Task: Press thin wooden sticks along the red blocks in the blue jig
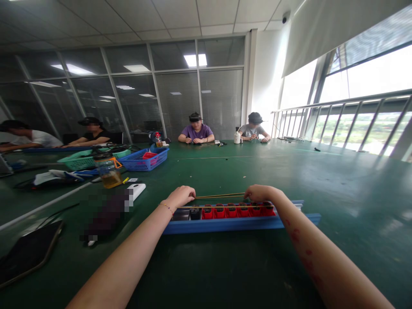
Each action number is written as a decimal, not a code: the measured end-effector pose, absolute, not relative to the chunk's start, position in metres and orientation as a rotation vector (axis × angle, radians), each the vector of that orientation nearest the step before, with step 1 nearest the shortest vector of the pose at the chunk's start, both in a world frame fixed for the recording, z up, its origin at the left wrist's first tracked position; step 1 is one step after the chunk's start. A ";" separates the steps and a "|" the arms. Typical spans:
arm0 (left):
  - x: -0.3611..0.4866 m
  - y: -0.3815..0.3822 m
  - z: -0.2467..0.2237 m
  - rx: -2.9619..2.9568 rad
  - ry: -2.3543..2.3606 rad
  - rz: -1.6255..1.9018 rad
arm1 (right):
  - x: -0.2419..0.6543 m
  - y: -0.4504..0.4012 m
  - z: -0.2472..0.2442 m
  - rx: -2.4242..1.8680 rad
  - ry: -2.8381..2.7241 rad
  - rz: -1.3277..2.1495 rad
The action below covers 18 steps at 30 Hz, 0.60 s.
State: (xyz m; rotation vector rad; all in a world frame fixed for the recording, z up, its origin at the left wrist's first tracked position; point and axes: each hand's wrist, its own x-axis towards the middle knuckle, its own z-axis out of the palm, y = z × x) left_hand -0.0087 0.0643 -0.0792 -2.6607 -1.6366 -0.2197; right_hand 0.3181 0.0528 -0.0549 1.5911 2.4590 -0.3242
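A long blue channel-shaped tray [225,224] lies across the table before me. A row of several red blocks with black tops [231,211] stands in it, with a black block [195,213] to their left and a dark grey piece at the far left end. A thin yellow rubber band [222,195] is stretched lengthwise, one strand behind the row and another across it. Curled fingers of my left hand [183,196] hold its left part. My right hand [259,193] bends over the right part of the tray, fingers closed on the band; its fingertips are partly hidden.
Left of the tray lie a white device [137,189], a blurred dark object and a phone [32,253]. Farther back stand a jar of amber liquid [109,174], a blue basket [144,163] and a green basket [77,161]. Several people sit around the table.
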 end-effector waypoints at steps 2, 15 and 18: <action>-0.008 0.064 -0.080 -2.652 -1.639 -0.214 | 0.318 0.054 -0.057 1.581 2.472 -0.348; -0.009 0.065 -0.084 -2.650 -1.622 -0.246 | 0.320 -0.001 0.009 1.450 2.622 -0.486; -0.008 0.065 -0.083 -2.647 -1.631 -0.250 | 0.318 -0.013 0.017 1.437 2.542 -0.485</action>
